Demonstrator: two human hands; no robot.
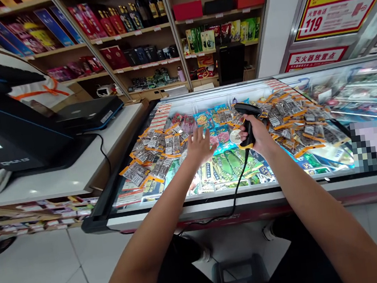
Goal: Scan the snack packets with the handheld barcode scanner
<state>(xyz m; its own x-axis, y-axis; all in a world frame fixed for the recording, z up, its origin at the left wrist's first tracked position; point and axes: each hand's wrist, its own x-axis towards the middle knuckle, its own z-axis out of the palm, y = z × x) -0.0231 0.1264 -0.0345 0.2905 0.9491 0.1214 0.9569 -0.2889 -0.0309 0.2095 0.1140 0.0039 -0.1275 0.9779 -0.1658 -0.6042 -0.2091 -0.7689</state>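
My right hand (258, 134) is wrapped round the handle of a black and yellow barcode scanner (246, 107), its cable (237, 188) hanging down over the front edge of a glass-topped freezer (195, 202). My left hand (200, 147) reaches over the glass with its fingers spread and nothing in it. To its left lies a pile of small clear packets with orange edges (154, 141). A second pile of such packets (288, 118) spreads to the right of the scanner. Colourful packages (228, 162) show through the glass between and below my hands.
On the left, a white counter (76, 172) carries a dark checkout machine (9, 121) and a black flat-topped device (86, 112). Behind the freezer stand shelves (139, 65) of boxes and bottles. A grey stool (239, 269) is below me between my legs. Another chilled case (367, 94) continues rightward.
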